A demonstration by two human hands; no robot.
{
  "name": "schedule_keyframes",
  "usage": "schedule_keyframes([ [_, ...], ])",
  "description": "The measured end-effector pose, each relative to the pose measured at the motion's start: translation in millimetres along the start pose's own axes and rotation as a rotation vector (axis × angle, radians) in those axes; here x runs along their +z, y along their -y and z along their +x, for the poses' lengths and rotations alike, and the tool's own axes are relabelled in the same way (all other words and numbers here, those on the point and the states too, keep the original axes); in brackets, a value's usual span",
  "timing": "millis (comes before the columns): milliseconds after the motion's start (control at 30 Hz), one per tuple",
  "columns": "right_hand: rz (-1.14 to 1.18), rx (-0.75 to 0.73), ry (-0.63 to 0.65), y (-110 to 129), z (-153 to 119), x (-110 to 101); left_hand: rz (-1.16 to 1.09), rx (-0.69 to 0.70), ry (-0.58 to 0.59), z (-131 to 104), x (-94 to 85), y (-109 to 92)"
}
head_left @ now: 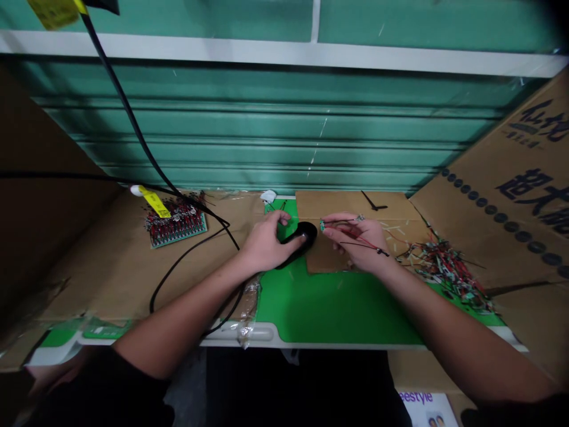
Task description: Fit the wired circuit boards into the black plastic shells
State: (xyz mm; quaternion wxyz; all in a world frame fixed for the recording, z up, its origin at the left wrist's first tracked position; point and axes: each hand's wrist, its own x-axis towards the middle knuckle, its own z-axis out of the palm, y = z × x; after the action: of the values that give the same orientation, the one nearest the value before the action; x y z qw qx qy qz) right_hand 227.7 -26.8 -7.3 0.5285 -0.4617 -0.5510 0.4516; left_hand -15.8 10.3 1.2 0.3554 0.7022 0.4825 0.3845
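Person at green tabletop, both hands busy. Left hand is wrapped over a glossy black device (rounded, maybe a mouse or scanner, can't tell), thumb on its top, fingers curled at the far side. Right hand pinches a tiny green circuit board between thumb and fingers; board sits just right of the device, apart from it. Red and black wires run from it across the palm side. Cardboard piece lies under the right hand, white slivers scattered on it, black Y-shaped bit near its back edge. Tangled heap of wired boards at far right, by the cardboard wall. Left side: bigger panel crowded with red and black leads, on brown cardboard. Black cable with yellow tag hangs in front.
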Motion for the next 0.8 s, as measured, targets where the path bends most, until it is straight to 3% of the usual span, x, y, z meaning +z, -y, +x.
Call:
schedule_keyframes([
  [200, -0.071, -0.022, 0.013, -2, 2, -4, 0.110, -0.020, 0.142, -4, 8.3, 15],
  [367, -0.186, -0.137, 0.028, -2, 1, -2, 0.198, 0.009, 0.197, -2, 8.1, 16],
  [500, -0.321, -0.300, 0.028, 0, -2, 0, -0.088, -0.115, 0.181, 1, 15.1, 16],
  [633, -0.452, -0.357, 0.103, -5, -5, -1, -0.378, -0.319, 0.167, -1, 28.0, 16],
  [800, -0.549, -0.486, 0.150, -11, -3, -4, -0.631, -0.340, 0.223, -7, 33.4, 11],
])
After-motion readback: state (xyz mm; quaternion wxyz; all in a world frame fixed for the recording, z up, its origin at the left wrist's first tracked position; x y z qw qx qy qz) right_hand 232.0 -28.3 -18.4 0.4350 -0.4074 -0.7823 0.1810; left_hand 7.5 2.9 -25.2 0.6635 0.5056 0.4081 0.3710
